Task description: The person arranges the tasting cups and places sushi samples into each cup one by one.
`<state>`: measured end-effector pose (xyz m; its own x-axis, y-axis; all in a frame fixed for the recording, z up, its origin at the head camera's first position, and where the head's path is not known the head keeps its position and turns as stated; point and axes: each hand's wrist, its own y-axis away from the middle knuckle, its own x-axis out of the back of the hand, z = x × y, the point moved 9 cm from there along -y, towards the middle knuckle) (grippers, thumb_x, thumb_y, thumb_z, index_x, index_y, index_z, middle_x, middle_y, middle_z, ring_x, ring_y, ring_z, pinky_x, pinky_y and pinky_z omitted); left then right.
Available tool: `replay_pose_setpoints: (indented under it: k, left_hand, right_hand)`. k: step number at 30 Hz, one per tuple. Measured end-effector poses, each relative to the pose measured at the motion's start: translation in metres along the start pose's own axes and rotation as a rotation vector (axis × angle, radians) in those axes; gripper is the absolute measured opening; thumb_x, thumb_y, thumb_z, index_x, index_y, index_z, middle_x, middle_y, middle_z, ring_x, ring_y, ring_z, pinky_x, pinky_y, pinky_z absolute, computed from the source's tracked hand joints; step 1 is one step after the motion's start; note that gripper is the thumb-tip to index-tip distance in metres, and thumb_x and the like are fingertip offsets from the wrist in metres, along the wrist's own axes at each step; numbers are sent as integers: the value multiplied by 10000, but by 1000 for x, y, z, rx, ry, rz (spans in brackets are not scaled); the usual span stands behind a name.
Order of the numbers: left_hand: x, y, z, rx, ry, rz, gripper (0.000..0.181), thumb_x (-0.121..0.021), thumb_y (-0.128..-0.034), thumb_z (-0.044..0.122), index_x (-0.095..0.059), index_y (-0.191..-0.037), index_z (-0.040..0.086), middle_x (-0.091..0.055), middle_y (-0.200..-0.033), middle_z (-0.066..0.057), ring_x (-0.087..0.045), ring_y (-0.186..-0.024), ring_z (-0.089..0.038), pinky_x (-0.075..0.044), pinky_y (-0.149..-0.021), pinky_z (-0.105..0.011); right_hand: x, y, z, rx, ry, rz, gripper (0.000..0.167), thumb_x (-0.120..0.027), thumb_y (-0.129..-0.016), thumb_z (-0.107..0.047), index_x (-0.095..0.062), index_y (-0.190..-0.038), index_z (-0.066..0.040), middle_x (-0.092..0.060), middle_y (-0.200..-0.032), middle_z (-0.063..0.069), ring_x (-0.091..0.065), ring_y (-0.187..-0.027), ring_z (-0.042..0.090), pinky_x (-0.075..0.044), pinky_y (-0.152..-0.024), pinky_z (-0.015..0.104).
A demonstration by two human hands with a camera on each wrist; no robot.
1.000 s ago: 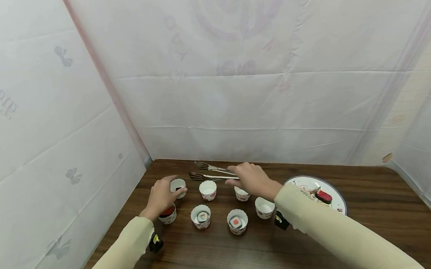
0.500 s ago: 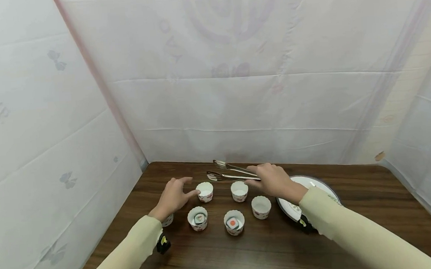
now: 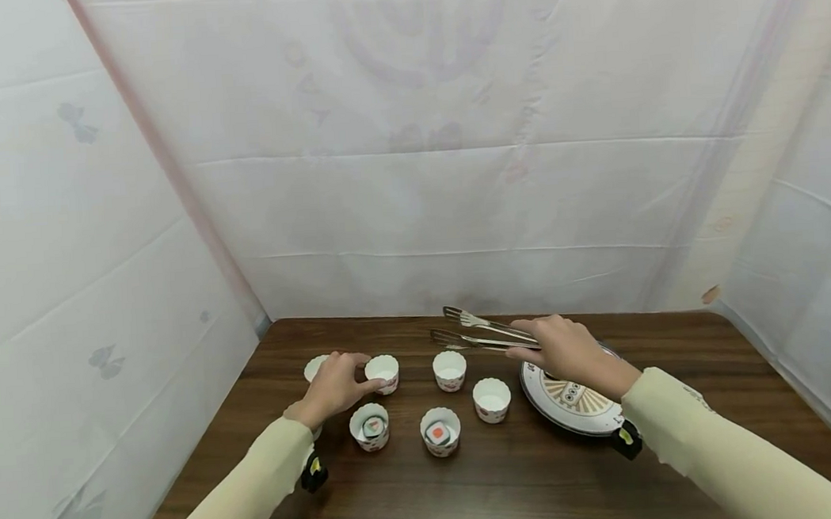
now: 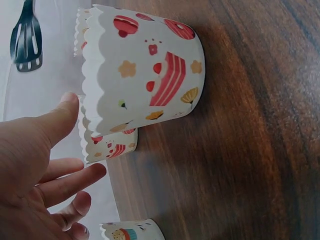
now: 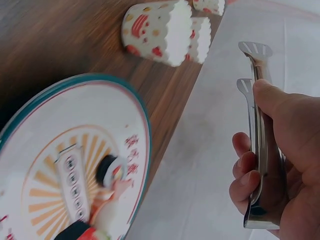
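In the head view the left hand (image 3: pixel 334 389) is at a white paper cup (image 3: pixel 383 373), thumb and forefinger apart around its near left side. The left wrist view has that hand (image 4: pixel 55 170) with spread fingers beside a patterned cup (image 4: pixel 145 70); whether it touches is unclear. My right hand (image 3: pixel 571 353) grips metal tongs (image 3: pixel 495 335) above the rear edge of the white plate (image 3: pixel 575 423). Seen from the right wrist, the tongs (image 5: pixel 262 150) have parted tips with nothing between them, and small sushi-like pieces (image 5: pixel 111 171) lie on the plate.
Two front cups (image 3: pixel 370 427) (image 3: pixel 440 432) each hold a small roll piece. Other paper cups (image 3: pixel 449 370) (image 3: pixel 491 400) stand between them and the plate, and one (image 3: pixel 315 367) is partly behind the left hand. White sheeting (image 3: pixel 403 284) rises behind the wooden table (image 3: pixel 430 505).
The right hand has carried the tongs rightward, from above the cups to over the plate. The left hand has shifted from the leftmost rear cup to the one beside it. The view has turned slightly right.
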<state>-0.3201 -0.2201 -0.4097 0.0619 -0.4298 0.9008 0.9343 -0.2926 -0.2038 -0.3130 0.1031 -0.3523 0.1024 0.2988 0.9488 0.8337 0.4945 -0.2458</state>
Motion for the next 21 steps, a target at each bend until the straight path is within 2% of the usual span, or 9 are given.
replay_pose_setpoints:
  k: [4,12,16,21]
  left_hand:
    - [0,0,0,-24,-1,19,351,-832,-882,300,-769,-1093,26,-764,-1070,-138,-701,-969,-318,-551,-855,-494]
    - [-1,0,-7,4,2,38,346,-835,-880,283,-765,-1097,23,-762,-1056,-124,-699,-967,-307,-555,-854,-487]
    - [-3,0,-9,31,10,36,358,-839,-876,281,-753,-1111,25,-757,-1065,-128,-689,-986,-316,-548,-868,-494]
    - [-3,-1,-10,48,11,26,465,-828,-888,299,-710,-1219,-6,-752,-1108,-154,-685,-1043,-343,-535,-913,-520]
  right_hand:
    - [2,12,15,-16,1,16,546,-706,-972,-415,-657,-1342,-15,-743,-1118,183,-558,-552,85,-368,-439,285]
    - [8,35,36,-31,23,47,528,-731,-956,-393,-680,-1304,0,-742,-1132,194,-698,-699,227,-456,-479,326]
    - [10,47,47,-59,13,31,582,-718,-955,-445,-664,-1330,-2,-748,-1077,193,-617,-587,142,-388,-445,301]
    - [16,62,61,-91,8,36,614,-721,-947,-467,-660,-1333,5,-748,-1046,203,-475,-501,55,-351,-437,280]
